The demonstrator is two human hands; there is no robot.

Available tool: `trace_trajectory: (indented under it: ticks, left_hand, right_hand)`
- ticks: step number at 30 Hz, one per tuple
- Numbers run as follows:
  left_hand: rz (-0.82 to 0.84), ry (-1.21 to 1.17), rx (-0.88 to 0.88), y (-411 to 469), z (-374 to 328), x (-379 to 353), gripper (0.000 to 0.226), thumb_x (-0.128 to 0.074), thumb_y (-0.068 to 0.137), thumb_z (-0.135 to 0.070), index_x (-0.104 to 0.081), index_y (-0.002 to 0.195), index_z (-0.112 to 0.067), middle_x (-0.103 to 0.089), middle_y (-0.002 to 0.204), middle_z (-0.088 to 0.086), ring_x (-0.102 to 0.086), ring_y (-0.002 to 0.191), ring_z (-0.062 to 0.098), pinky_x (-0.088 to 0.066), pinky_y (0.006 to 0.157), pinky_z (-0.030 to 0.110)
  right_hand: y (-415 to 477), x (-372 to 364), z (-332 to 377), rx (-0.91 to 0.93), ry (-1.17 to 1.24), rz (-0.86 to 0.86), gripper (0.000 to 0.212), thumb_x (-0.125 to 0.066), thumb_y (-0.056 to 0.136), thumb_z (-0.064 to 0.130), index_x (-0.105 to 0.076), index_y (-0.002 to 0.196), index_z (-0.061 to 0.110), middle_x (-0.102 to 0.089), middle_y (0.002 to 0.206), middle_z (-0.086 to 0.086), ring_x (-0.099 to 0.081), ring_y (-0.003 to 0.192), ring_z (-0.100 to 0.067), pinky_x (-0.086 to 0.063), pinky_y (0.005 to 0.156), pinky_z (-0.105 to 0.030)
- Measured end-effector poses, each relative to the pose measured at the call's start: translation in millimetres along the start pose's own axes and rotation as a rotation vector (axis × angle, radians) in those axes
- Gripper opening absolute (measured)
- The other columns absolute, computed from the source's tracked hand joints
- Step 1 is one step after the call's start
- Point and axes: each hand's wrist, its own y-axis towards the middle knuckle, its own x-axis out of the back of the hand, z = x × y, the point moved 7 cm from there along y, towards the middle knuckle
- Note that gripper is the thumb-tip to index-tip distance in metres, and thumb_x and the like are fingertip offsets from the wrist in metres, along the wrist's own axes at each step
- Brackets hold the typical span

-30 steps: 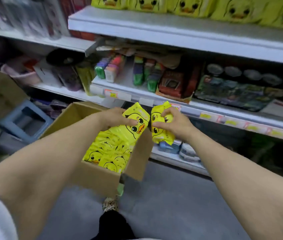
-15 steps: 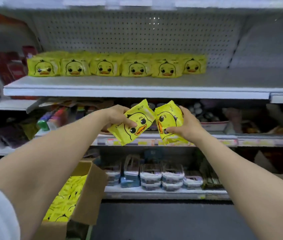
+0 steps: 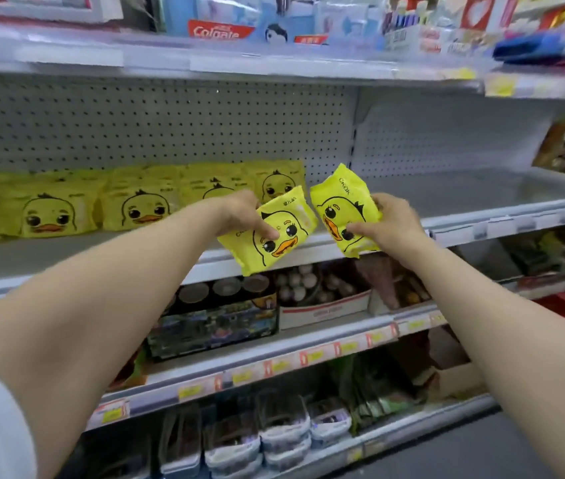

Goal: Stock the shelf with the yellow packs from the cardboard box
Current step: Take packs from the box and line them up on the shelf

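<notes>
Left hand (image 3: 239, 216) pinches one yellow duck pack (image 3: 274, 252); right hand (image 3: 389, 224) grips a second duck pack (image 3: 338, 202). Both held at shelf (image 3: 446, 198) level, probably to extend the stocked row (image 3: 136, 207) rightward.

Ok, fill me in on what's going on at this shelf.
A person is stocking a shop shelf. The left hand grips one yellow duck pack and the right hand grips a second pack, both held up in front of the shelf. A row of matching packs stands on its left part; neither held pack is set down yet.
</notes>
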Motion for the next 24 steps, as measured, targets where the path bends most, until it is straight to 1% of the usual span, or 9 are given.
trace_trajectory:
  ticks: [1,4,6,9,13,15,18,20,24]
  left_hand:
    - [0.004,0.033,-0.003,20,-7,2,0.057,-0.087,0.070,-0.029,-0.061,0.116,-0.007,-0.070,0.113,0.006,-0.068,0.091,0.022,-0.055,0.076,0.032]
    - [0.014,0.161,-0.037,75,-28,10,0.074,-0.081,0.077,-0.037,-0.048,0.138,-0.011,-0.050,0.140,0.004,-0.049,0.127,0.026,-0.041,0.101,0.033]
    - [-0.008,0.227,-0.123,111,-44,21,0.079,-0.084,0.073,-0.037,-0.047,0.139,-0.011,-0.054,0.134,0.002,-0.053,0.121,0.025,-0.045,0.090,0.029]
    - [-0.021,0.336,-0.174,159,-56,31,0.069,-0.087,0.068,-0.035,-0.058,0.126,-0.012,-0.063,0.120,0.004,-0.061,0.100,0.021,-0.053,0.081,0.031]
    - [0.002,0.442,-0.165,198,-56,25,0.084,-0.086,0.071,-0.036,-0.047,0.141,-0.013,-0.051,0.140,0.005,-0.052,0.121,0.024,-0.047,0.099,0.035]
    - [-0.004,0.446,-0.175,213,-52,22,0.080,-0.085,0.072,-0.034,-0.048,0.140,-0.012,-0.051,0.139,0.006,-0.051,0.123,0.024,-0.046,0.098,0.032]
    - [-0.014,0.494,-0.195,225,-48,20,0.068,-0.084,0.073,-0.034,-0.058,0.132,-0.014,-0.058,0.130,0.005,-0.054,0.117,0.023,-0.046,0.089,0.028]
    - [-0.019,0.530,-0.204,229,-47,21,0.063,-0.084,0.073,-0.036,-0.061,0.127,-0.015,-0.061,0.126,0.004,-0.056,0.113,0.022,-0.046,0.086,0.027]
    - [-0.112,0.574,-0.201,235,-42,31,0.071,-0.085,0.072,-0.031,-0.052,0.133,-0.016,-0.054,0.131,0.004,-0.052,0.117,0.023,-0.046,0.092,0.031]
  right_hand:
    - [15,4,-3,-0.003,-0.007,-0.017,0.050,-0.086,0.069,0.029,-0.066,0.114,0.021,-0.070,0.100,0.004,-0.063,0.092,-0.019,-0.049,0.082,-0.031]
    - [62,5,-11,-0.002,0.017,-0.028,0.036,-0.087,0.068,0.024,-0.067,0.098,0.025,-0.072,0.089,0.008,-0.067,0.085,-0.018,-0.049,0.071,-0.027]
    - [92,5,-18,-0.021,0.015,-0.039,0.039,-0.088,0.066,0.023,-0.068,0.100,0.024,-0.073,0.091,0.005,-0.067,0.088,-0.019,-0.052,0.075,-0.028]
    - [126,7,-30,-0.057,-0.001,-0.028,0.052,-0.088,0.068,0.024,-0.068,0.115,0.021,-0.071,0.104,0.002,-0.062,0.099,-0.017,-0.046,0.082,-0.024]
    - [146,7,-52,-0.071,-0.026,0.022,0.045,-0.088,0.069,0.022,-0.070,0.110,0.025,-0.068,0.098,0.004,-0.060,0.094,-0.016,-0.042,0.077,-0.022]
    - [155,1,-61,-0.083,-0.018,0.075,0.039,-0.088,0.069,0.022,-0.070,0.104,0.026,-0.071,0.094,0.003,-0.065,0.090,-0.018,-0.049,0.076,-0.026]
    - [173,-11,-64,-0.062,-0.061,0.151,0.048,-0.089,0.065,0.027,-0.072,0.110,0.023,-0.074,0.097,0.000,-0.070,0.091,-0.022,-0.058,0.084,-0.038]
    - [183,-18,-58,-0.029,-0.136,0.221,0.047,-0.088,0.066,0.029,-0.071,0.110,0.026,-0.072,0.096,0.004,-0.068,0.092,-0.019,-0.056,0.085,-0.034]
    - [195,-31,-52,0.033,-0.111,0.356,0.034,-0.087,0.066,0.026,-0.070,0.096,0.031,-0.071,0.089,0.012,-0.067,0.086,-0.013,-0.052,0.072,-0.026]
